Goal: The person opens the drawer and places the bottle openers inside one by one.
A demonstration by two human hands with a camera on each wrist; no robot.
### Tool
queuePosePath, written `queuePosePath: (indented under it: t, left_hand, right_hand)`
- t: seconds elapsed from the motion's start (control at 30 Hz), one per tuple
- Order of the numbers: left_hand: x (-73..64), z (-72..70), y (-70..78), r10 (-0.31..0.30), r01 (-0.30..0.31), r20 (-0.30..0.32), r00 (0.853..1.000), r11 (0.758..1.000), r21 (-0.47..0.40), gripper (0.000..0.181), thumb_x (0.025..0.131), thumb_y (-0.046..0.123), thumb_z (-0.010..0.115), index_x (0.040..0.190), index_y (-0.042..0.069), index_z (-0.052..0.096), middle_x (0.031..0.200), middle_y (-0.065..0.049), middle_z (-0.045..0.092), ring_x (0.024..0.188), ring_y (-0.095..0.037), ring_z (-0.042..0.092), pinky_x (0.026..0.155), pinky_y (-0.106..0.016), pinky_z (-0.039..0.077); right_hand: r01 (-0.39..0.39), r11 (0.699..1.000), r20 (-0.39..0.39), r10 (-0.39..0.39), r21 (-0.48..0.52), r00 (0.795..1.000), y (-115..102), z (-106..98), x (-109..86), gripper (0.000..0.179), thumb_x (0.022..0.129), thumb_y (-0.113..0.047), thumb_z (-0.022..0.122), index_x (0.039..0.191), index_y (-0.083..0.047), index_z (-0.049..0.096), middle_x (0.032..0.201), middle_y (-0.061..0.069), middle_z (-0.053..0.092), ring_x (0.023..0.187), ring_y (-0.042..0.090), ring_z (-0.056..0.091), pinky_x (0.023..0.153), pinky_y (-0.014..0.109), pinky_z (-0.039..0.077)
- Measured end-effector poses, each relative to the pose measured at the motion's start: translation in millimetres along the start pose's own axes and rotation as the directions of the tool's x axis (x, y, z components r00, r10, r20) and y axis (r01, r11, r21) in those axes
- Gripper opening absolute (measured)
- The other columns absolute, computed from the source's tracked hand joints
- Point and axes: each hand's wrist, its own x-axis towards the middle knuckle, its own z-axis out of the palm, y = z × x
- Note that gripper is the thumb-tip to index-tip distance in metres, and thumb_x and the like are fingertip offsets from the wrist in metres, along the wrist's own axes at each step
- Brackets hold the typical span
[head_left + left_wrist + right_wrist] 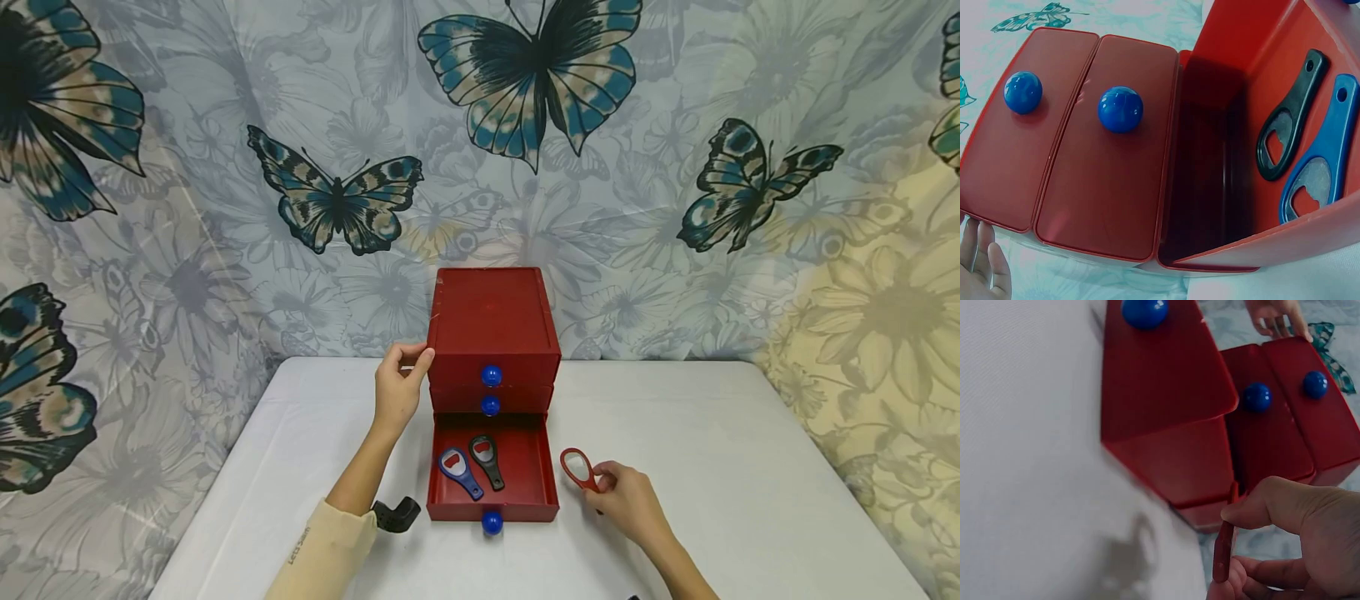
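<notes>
A red drawer unit point(495, 312) with blue round knobs stands on the table, its bottom drawer point(525, 467) pulled out. Inside that drawer lie a blue bottle opener point(1319, 165) and a black bottle opener point(1291, 115), side by side. My left hand point(397, 387) rests at the upper left side of the unit, fingers fairly straight in the left wrist view. To the right of the drawer, my right hand point(626, 500) pinches a red bottle opener point(580, 468) between thumb and fingers, above the table. The right wrist view shows this opener point(1224, 550) edge-on.
The two upper drawers are closed, with blue knobs point(491, 376) on their fronts. A white cloth point(675, 417) covers the table. Behind it hangs a butterfly-patterned cloth point(637, 275). A black object point(397, 515) sticks out by the left sleeve point(322, 550).
</notes>
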Motion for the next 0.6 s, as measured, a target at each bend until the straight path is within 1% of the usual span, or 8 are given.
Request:
queuePosePath:
  t: [0.2, 0.47, 0.6]
  left_hand:
    - [0.7, 0.8, -1.9, 0.004, -0.004, -0.005, 1.000, 1.000, 0.000, 0.023, 0.092, 0.008, 0.066, 0.106, -0.010, 0.063, 0.102, -0.027, 0.065, 0.078, 0.004, 0.056, 0.072, -0.013, 0.047]
    - [2.4, 0.8, -1.5, -0.016, 0.016, 0.013, 1.000, 1.000, -0.002, 0.023, 0.092, 0.009, 0.066, 0.106, -0.009, 0.064, 0.104, -0.026, 0.066, 0.078, 0.002, 0.056, 0.070, -0.015, 0.047]
    - [2.1, -1.2, 0.6, -0.031, 0.031, 0.006, 1.000, 1.000, -0.004, 0.022, 0.091, 0.008, 0.067, 0.105, -0.009, 0.065, 0.103, -0.026, 0.068, 0.077, 0.002, 0.056, 0.069, -0.016, 0.047]
  right_hand:
    - [0.000, 0.998, 0.017, -0.001, 0.063, 1.000, -16.9, -4.9, 2.2, 0.027, 0.071, -0.004, 0.076, 0.096, 0.004, 0.069, 0.068, 0.000, 0.059, 0.055, 0.006, 0.052, 0.051, 0.018, 0.042]
    - [0.026, 0.996, 0.036, -0.029, 0.088, 0.999, -36.2, -5.7, 5.7, 0.025, 0.072, -0.003, 0.075, 0.096, 0.003, 0.069, 0.068, 0.000, 0.057, 0.055, 0.007, 0.051, 0.050, 0.019, 0.041]
    - [0.050, 0.994, 0.048, -0.055, 0.097, 0.997, -44.3, -2.4, 7.6, 0.024, 0.072, -0.002, 0.075, 0.095, 0.002, 0.069, 0.068, 0.000, 0.056, 0.055, 0.007, 0.050, 0.050, 0.019, 0.041]
